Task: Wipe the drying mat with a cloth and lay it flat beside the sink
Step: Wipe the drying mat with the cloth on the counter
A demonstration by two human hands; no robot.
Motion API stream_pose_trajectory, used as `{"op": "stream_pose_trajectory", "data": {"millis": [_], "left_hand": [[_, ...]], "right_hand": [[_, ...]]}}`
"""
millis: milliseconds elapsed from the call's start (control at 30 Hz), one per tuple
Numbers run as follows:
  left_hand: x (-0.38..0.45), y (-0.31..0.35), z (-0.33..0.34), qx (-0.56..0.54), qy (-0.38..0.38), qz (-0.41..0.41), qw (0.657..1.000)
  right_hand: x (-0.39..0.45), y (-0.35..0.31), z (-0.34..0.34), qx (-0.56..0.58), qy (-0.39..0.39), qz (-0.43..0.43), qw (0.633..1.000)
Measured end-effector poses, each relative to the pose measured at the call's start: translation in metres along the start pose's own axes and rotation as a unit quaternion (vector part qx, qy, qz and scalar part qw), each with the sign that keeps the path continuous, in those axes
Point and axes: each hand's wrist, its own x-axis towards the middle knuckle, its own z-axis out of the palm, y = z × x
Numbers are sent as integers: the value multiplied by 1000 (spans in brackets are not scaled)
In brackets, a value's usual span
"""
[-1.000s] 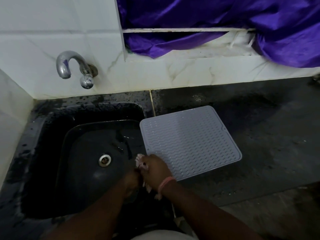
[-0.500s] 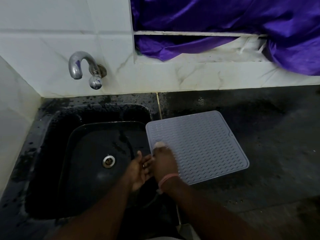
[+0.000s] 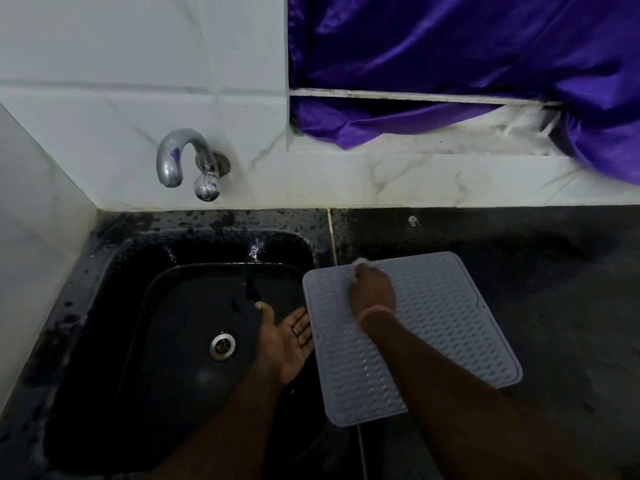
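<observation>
Right now the mat [image 3: 433, 327] lies flat on the dark tabletop [image 3: 554, 306], its left edge along the rim of the sink [image 3: 104, 306] and slightly overhanging the basin, its long axis running from the far left corner toward the near right. The right hand [image 3: 372, 292] rests on the mat's far left part, fingers curled around a pale cloth [image 3: 360, 263] that peeks out beyond the knuckles near the far edge; its grip is clenched on that cloth. The left hand [image 3: 287, 336] hovers over the basin just beside the mat's left edge, palm up and fingers relaxed, holding nothing. Almost all of the mat stretches to the right of and nearer than the cloth, so the coming stroke would seem to run back toward the person and rightward along the ridges. The right hand is the one already on it; the left is close enough to pin the near left edge should the mat slide. A tap [image 3: 187, 161] juts from the tiled wall above the sink.
</observation>
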Motion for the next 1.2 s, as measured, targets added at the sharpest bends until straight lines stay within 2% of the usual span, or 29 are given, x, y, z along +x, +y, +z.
{"op": "stream_pose_trajectory", "data": {"millis": [67, 100, 200, 267, 333, 400, 500, 567, 667, 767, 867, 933, 967, 1033, 1200], "left_hand": [[-1, -6, 1, -8, -7, -2, 1000], [-1, -7, 2, -11, -13, -2, 1000], [3, -5, 5, 5, -27, 2, 1000], [6, -3, 3, 39, -31, 2, 999], [9, -2, 4, 60, -21, 2, 998], [8, -1, 6, 85, 7, 4, 996], [5, -1, 18, 162, 36, 34, 986], [5, -2, 25, 205, 62, 52, 975], [5, -9, 28, 242, 97, 55, 964], [-4, -23, 26, 298, 115, 56, 946], [-10, -38, 23, 337, 133, 113, 925], [-10, -40, 20, 367, 135, 150, 908], [-9, -40, 20, 376, 134, 161, 903], [-9, -42, 19, 378, 130, 174, 900], [-8, -48, 29, 388, 128, 180, 895]], "right_hand": [[-24, -28, 21, 22, -64, -81, 994], [-33, -37, 24, 70, -101, -96, 988], [-40, -33, 1, 199, -178, -81, 960], [-27, -5, -25, 265, -161, -1, 951], [-11, 43, -56, 313, -130, 150, 929], [4, 102, -78, 267, -116, 260, 921], [17, 177, -90, 181, -92, 336, 920], [17, 201, -90, 183, -116, 344, 914], [12, 203, -94, 184, -159, 343, 907], [16, 223, -92, 153, -215, 288, 920], [9, 239, -106, 86, -291, 228, 925], [2, 246, -116, 29, -275, 191, 942], [0, 246, -122, 27, -278, 201, 939], [-3, 253, -119, 55, -257, 219, 940], [-2, 275, -119, 7, -249, 205, 947]]}}
